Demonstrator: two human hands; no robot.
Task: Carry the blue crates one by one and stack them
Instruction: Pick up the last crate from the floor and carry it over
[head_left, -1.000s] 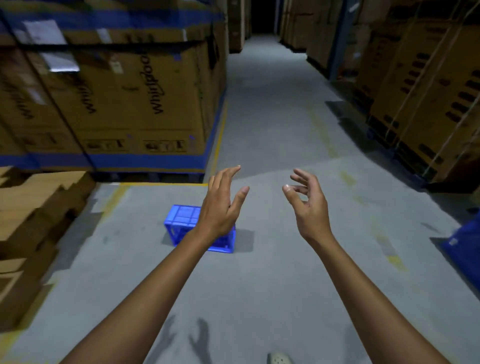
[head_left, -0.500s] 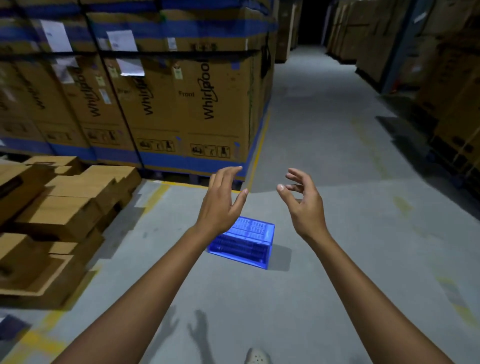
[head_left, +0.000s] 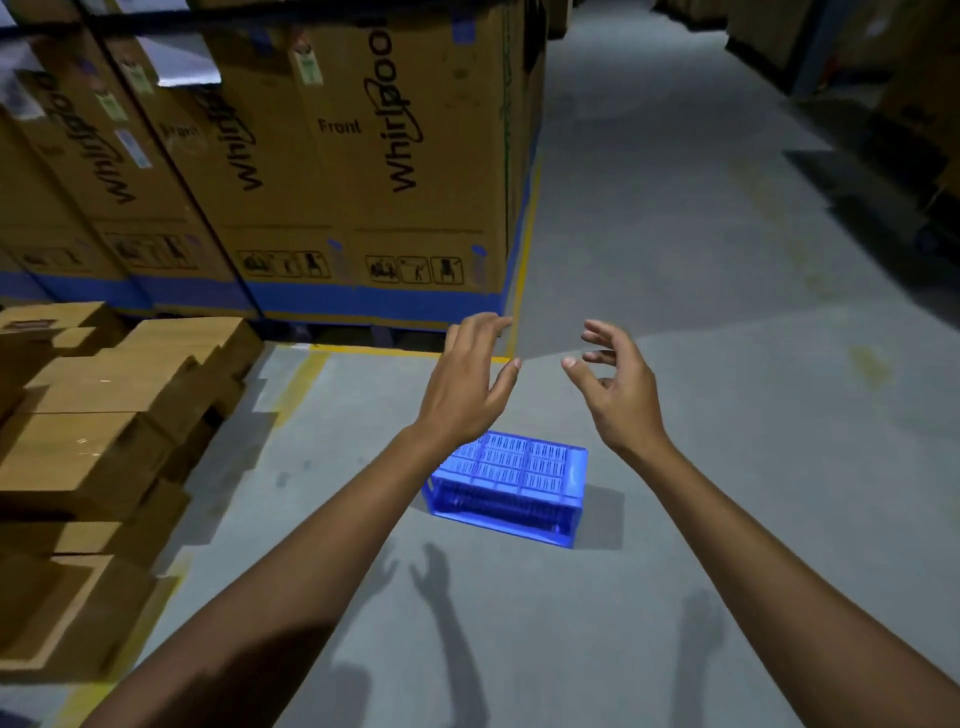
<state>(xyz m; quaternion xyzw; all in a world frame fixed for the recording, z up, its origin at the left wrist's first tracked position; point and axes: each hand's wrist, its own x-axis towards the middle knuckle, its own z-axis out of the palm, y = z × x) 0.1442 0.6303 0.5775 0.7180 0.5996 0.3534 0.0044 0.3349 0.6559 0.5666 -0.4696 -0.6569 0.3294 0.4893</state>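
Note:
One blue plastic crate (head_left: 514, 488) lies upside down on the grey concrete floor, its slotted base facing up. My left hand (head_left: 470, 382) is held out above and beyond the crate's far left corner, fingers spread, holding nothing. My right hand (head_left: 615, 387) hovers level with it to the right, fingers loosely curled and apart, also empty. Both hands are in the air, well above the crate and not touching it. My left forearm hides the crate's near left corner.
Tall cardboard appliance cartons (head_left: 332, 171) on a pallet stand close behind the crate. Stacked folded cardboard (head_left: 98, 436) fills the left side. A yellow floor line (head_left: 522, 249) edges an aisle running back on the right, where more dark cartons (head_left: 914, 93) stand.
The view has swung left and closed in: the crate now sits nearer and lower, between my forearms. My hands keep the same open, raised pose.

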